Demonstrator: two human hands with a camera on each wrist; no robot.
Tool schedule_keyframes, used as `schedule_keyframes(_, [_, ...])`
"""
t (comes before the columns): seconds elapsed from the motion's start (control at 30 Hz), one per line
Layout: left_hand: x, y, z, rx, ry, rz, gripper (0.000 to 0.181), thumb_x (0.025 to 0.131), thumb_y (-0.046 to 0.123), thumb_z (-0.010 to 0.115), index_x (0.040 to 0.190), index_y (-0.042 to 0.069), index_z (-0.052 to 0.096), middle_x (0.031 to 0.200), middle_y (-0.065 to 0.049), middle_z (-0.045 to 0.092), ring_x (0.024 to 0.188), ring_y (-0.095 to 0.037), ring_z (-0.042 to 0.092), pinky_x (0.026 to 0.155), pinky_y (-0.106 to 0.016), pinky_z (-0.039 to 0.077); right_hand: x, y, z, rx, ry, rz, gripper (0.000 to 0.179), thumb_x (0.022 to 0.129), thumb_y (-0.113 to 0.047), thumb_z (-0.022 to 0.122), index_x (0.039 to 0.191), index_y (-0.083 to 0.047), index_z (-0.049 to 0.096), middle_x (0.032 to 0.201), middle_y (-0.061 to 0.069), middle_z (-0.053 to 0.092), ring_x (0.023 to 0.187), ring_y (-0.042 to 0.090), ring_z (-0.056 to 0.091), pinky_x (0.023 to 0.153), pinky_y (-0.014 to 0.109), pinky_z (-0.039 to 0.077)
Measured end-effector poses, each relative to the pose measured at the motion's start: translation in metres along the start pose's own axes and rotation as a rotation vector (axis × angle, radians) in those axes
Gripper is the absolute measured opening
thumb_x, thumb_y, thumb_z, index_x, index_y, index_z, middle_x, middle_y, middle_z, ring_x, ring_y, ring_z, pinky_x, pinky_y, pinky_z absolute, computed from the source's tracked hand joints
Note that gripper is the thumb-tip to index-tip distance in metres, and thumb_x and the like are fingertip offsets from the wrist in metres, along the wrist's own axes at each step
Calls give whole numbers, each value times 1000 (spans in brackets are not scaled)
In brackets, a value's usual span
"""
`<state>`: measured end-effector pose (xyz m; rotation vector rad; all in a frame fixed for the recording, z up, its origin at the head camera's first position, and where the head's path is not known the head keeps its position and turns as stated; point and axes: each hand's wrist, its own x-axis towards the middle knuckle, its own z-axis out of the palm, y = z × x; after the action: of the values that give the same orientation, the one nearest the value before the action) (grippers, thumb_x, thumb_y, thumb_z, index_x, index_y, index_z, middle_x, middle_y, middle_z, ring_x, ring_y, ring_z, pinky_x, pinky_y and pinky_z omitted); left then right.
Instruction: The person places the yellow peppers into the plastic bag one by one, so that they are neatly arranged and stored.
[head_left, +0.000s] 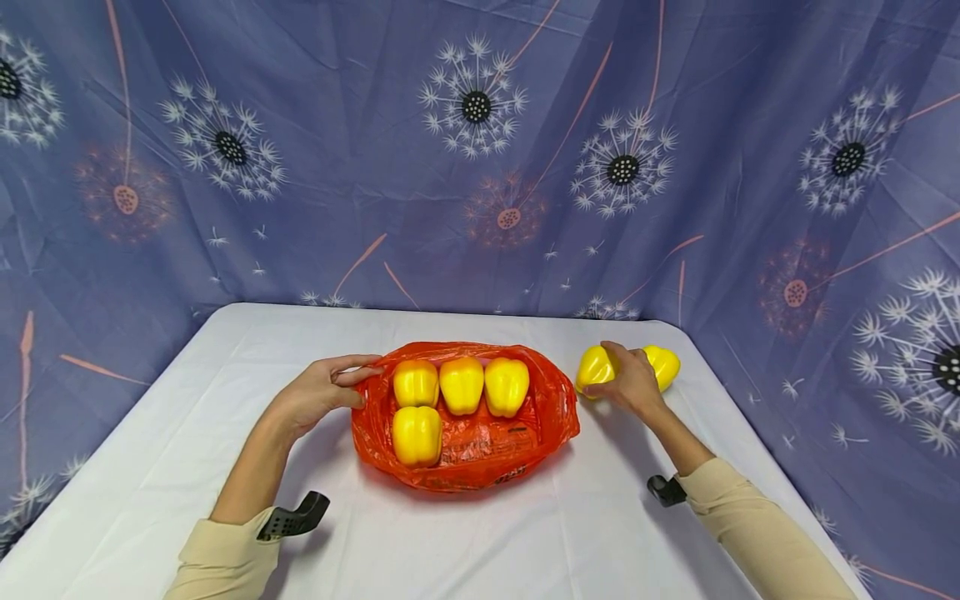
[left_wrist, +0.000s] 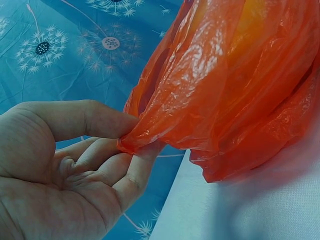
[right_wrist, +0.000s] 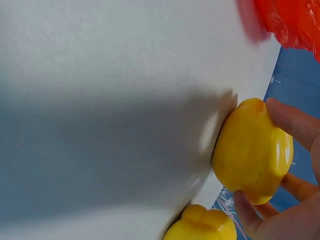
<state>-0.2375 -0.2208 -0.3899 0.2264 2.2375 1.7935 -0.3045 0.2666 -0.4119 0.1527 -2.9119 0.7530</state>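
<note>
A red plastic bag (head_left: 487, 450) lies open on the white table, with several yellow bell peppers (head_left: 462, 385) inside, three in a back row and one in front at the left. My left hand (head_left: 321, 395) pinches the left edge of the bag between thumb and fingers, as the left wrist view shows close up. To the right of the bag, my right hand (head_left: 632, 379) grips a yellow bell pepper (right_wrist: 252, 150), thumb on one side and fingers on the other. Another yellow bell pepper (head_left: 663, 367) rests just right of that hand, partly hidden behind it.
A white cloth covers the table (head_left: 480, 542), whose far edge meets a blue curtain (head_left: 360, 167) with dandelion print. The curtain also runs along the right side. Dark wrist cameras (head_left: 294, 517) sit on both forearms.
</note>
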Motion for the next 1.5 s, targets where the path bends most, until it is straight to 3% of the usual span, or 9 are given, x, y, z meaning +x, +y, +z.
schedule_keyframes(0.33, [1,0,0,-11,-7,-1,73,79,-8,61,150,-1,46,147,-25,53,147,-38,38,86,-22,53,-4,1,-1,1,71,-6,89,69,-26,89,145,0,50,134,30,59,123,45,45,102,60,38])
schedule_keyframes(0.77, [0,0,-1,-9,-4,-8,73,78,-9,61,150,-1,46,146,-25,53,146,-37,39,84,-22,53,-6,-21,-15,26,128,-68,88,68,-23,91,144,-4,53,129,29,60,123,45,44,101,62,37])
schedule_keyframes(1.17, [1,-2,0,-10,-8,0,73,78,-8,62,149,-2,46,146,-24,54,144,-37,42,86,-23,53,-9,-44,-37,5,101,-102,88,70,-25,90,146,-4,51,134,27,60,122,45,44,96,60,39])
schedule_keyframes(1.5, [1,-1,0,-3,-5,-15,73,79,-7,62,150,-1,46,146,-24,55,145,-37,40,88,-21,53,-14,-70,-45,48,75,-125,87,70,-24,90,147,-10,52,133,23,59,121,40,44,93,58,42])
